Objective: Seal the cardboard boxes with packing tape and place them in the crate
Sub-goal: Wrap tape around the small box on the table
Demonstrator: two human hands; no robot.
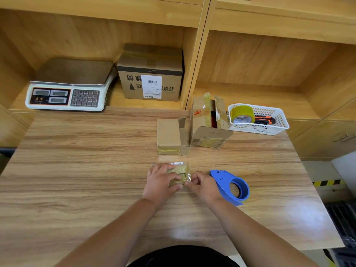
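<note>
Step in hand: taping, box one of three. Small cardboard box [180, 169] sits on the table [77, 170], centre, right in front of the person. Left hand [161, 180] is curled over its top and near side, holding it down. Right hand [202, 185] pinches the tape strip [187, 178] at the box's near right corner, looks like smoothing or folding the loose end.

Next: press that end flat, check the seams, then move the box to the crate. The dark slatted thing [342, 218] at the right edge, below table level, is probably the crate; can't confirm.

Blue tape dispenser [231, 186] lies just beside the right hand, so watch the elbow on the carry-out.

Still unsealed: flat box [168, 135] with a loose flap, and open box [208, 120] touching it, both further back. White basket [277, 120] behind holds a tape roll [241, 113] and utility knife [264, 120]. Scale [67, 89] and labelled carton [152, 78] on the shelf, well clear.
</note>
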